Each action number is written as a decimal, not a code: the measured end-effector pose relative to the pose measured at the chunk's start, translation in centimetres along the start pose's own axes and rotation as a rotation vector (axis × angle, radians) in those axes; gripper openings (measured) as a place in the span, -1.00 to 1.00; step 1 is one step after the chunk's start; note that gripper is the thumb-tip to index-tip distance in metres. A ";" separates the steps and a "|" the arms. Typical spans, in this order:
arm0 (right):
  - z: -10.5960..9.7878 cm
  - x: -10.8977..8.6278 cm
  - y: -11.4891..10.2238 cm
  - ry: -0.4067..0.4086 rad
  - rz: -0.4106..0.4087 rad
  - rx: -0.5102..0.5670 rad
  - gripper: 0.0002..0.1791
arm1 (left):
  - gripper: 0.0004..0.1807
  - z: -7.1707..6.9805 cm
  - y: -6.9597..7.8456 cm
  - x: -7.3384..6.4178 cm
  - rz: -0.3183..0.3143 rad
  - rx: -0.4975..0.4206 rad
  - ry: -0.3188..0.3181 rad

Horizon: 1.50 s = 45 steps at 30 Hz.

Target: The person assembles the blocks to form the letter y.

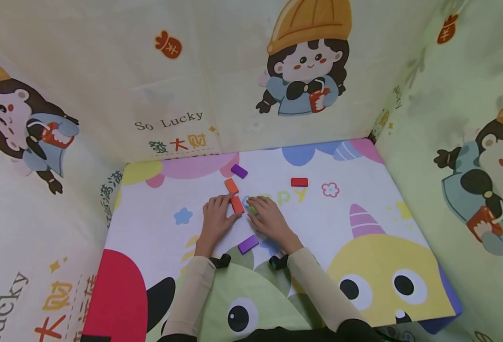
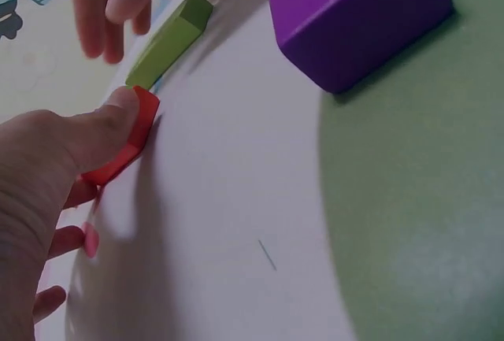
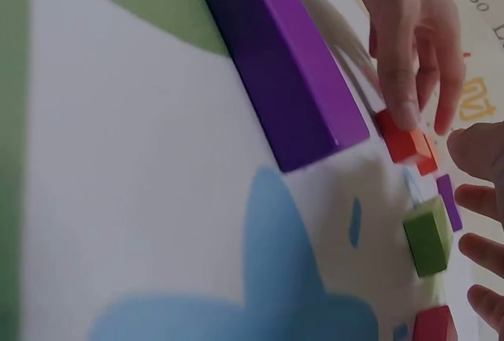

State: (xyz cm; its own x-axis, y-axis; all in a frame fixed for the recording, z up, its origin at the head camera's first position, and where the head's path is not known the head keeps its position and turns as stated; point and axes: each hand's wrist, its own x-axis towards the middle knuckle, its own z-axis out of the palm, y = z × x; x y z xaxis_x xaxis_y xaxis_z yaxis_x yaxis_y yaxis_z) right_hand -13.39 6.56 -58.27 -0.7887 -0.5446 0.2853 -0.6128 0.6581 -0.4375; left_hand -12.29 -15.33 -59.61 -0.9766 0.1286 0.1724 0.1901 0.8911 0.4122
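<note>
My left hand (image 1: 216, 218) pinches an orange-red block (image 1: 236, 204) on the mat; the left wrist view has the thumb pressed along the block's near side (image 2: 144, 124), with other fingers beyond it. Just right of that block lies a green block (image 1: 253, 209), partly covered by my right hand (image 1: 272, 221) in the head view. Both wrist views show the right hand's fingers spread apart close to the green block (image 3: 428, 236), with a gap between and nothing held. A lighter orange block (image 1: 231, 185) lies beyond the left fingertips.
One purple block (image 1: 248, 244) lies nearer the body, between the forearms. Another purple block (image 1: 239, 171) lies farther back. To the right is a red block (image 1: 299, 182). Printed cloth walls (image 1: 234, 95) stand behind and on both sides of the patterned mat (image 1: 148, 209).
</note>
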 end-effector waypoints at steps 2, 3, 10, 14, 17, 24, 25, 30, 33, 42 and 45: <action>0.1 0.5 -0.2 -0.005 0.005 -0.012 -0.49 | -0.16 0.0 0.1 0.4 -0.010 0.002 -0.003; 0.2 0.7 -0.2 -0.004 0.007 -0.013 -0.49 | -0.16 0.0 0.1 0.6 -0.017 -0.001 -0.008; 0.9 1.6 -0.8 -0.009 0.045 -0.062 -0.48 | -0.38 -0.3 -0.5 1.4 -0.040 -0.074 -0.031; 1.8 1.8 -0.9 -0.032 0.089 -0.103 -0.45 | -0.42 -0.4 -1.0 2.1 0.003 -0.097 -0.009; 2.4 2.0 -1.2 -0.044 0.126 -0.105 -0.42 | -0.40 -0.4 -1.4 2.7 0.048 -0.090 -0.022; 3.2 2.6 -1.7 -0.055 0.205 -0.117 -0.41 | -0.40 0.0 -2.1 3.4 0.072 -0.051 -0.082; 3.3 2.6 -1.8 -0.052 0.211 -0.120 -0.41 | -0.40 0.0 -2.2 3.3 0.067 -0.052 -0.087; 3.4 2.8 -1.8 -0.040 0.215 -0.134 -0.44 | -0.42 0.1 -2.2 3.2 0.049 -0.071 -0.069; 3.5 2.8 -1.7 -0.036 0.213 -0.131 -0.45 | -0.44 0.3 -2.2 3.1 0.047 -0.083 -0.040; 3.3 2.8 -1.5 -0.058 0.225 -0.099 -0.42 | -0.44 0.6 -2.3 3.1 0.036 -0.105 -0.013; 2.9 2.9 -1.2 -0.065 0.221 -0.079 -0.41 | -0.45 0.6 -2.4 3.1 0.028 -0.104 -0.014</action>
State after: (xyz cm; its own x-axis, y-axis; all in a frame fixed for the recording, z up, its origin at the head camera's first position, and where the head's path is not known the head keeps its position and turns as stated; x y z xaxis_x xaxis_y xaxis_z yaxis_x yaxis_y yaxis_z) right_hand -14.76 2.69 -59.43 -0.9009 -0.4132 0.1330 -0.4293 0.8024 -0.4146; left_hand -15.86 -16.82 -60.65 -0.9720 0.1590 0.1732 0.2257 0.8372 0.4981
